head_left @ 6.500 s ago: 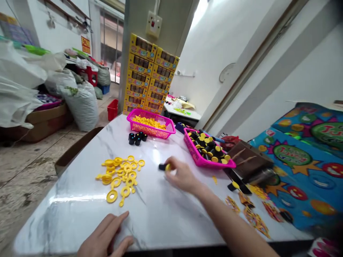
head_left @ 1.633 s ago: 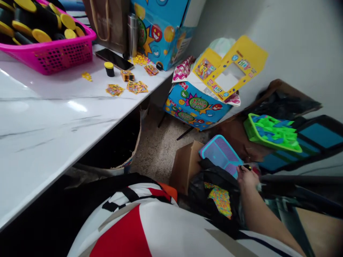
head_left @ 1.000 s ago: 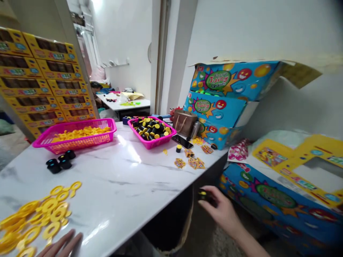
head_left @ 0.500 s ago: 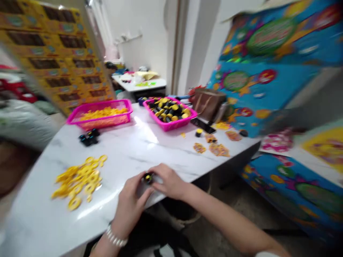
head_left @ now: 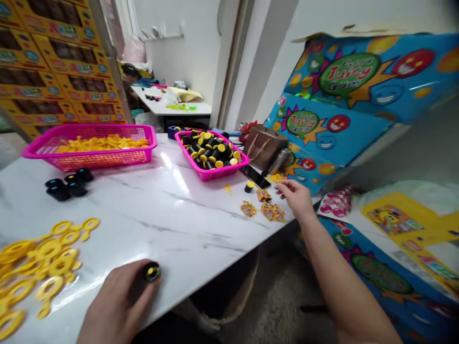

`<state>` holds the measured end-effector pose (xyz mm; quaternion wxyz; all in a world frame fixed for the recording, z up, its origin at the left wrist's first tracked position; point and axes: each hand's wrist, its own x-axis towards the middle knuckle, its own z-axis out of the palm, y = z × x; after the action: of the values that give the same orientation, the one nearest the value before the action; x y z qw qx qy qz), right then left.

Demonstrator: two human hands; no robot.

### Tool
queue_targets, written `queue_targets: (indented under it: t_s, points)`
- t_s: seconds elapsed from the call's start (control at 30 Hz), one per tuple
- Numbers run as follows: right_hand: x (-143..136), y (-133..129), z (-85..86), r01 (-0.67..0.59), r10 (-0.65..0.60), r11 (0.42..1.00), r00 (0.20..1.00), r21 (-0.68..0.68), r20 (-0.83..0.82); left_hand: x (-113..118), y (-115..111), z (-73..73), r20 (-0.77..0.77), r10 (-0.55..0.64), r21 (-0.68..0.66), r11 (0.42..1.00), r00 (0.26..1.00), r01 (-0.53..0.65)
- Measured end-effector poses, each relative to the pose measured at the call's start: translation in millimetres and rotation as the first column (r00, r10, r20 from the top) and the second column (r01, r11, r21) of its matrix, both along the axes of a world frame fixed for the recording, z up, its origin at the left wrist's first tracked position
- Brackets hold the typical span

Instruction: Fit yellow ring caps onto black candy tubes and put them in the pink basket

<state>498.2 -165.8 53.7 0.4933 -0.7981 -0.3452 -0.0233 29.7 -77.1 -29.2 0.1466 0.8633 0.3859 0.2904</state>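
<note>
As your left hand [head_left: 120, 296] is pinching the black tub [head_left: 152, 264] (likely light, stiff; grip sides), your right hand [head_left: 296, 196] is hovering half-curled, load unclear.

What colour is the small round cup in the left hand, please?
The small round cup is black outside, seen best in the head view.

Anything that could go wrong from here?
1. The left hand holds a small black container near the front edge of the table; a slip might send it over.
2. Coloured bits seem to show in that container's upward end, so tipping it might spill them.
3. The right hand is close to loose printed pieces lying near the edge; a brush could knock some off.
</note>
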Motion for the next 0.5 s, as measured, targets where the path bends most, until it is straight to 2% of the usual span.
queue_targets:
  t_s: [0.07, 0.17, 0.33, 0.5]
  points:
    - [39.3, 7.6, -0.5, 0.098, -0.099, 0.995, 0.995, -0.029, -0.029, -9.9, 6.9, -9.1, -0.017, -0.008, 0.034, 0.999, 1.0, 0.008]
    - [73.7, 22.9, -8.3, 0.199, -0.204, 0.975, 0.978, -0.1, -0.05, -15.1, 9.8, -15.3, -0.016, -0.043, 0.052, 0.998, 0.999, 0.044]
    - [101.0, 66.6, -19.2, 0.271, -0.282, 0.917, 0.96, -0.292, 0.007, -7.9, 10.6, -10.8, -0.013, -0.044, 0.038, 0.998, 0.999, 0.044]
    - [110.7, 111.1, -17.3, 0.32, -0.311, 0.827, 0.945, -0.463, 0.099, -2.8, 9.4, -3.0, 0.011, -0.03, -0.021, 0.999, 1.0, 0.03]
